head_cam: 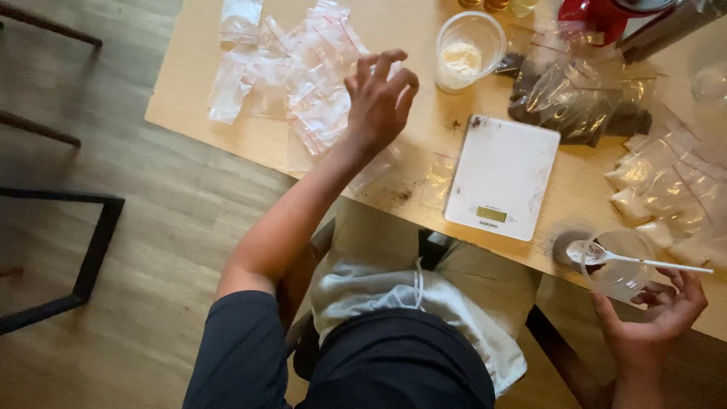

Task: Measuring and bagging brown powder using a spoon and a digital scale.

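Observation:
My left hand (381,98) hovers over a pile of small clear zip bags (303,68) at the table's left, fingers curled and apart; whether it pinches a bag I cannot tell. My right hand (657,316) holds a clear plastic cup (617,265) at the near right edge, together with a white plastic spoon (636,260) lying across the cup's rim. A white kitchen scale (503,176) sits between both hands, smeared with brown powder.
A clear cup of pale powder (468,51) stands at the back. Bags of dark powder (575,102) lie beside it, filled pale bags (670,193) at the right. A red container (598,15) is at the far edge. A black frame (91,257) stands on the wooden floor, left.

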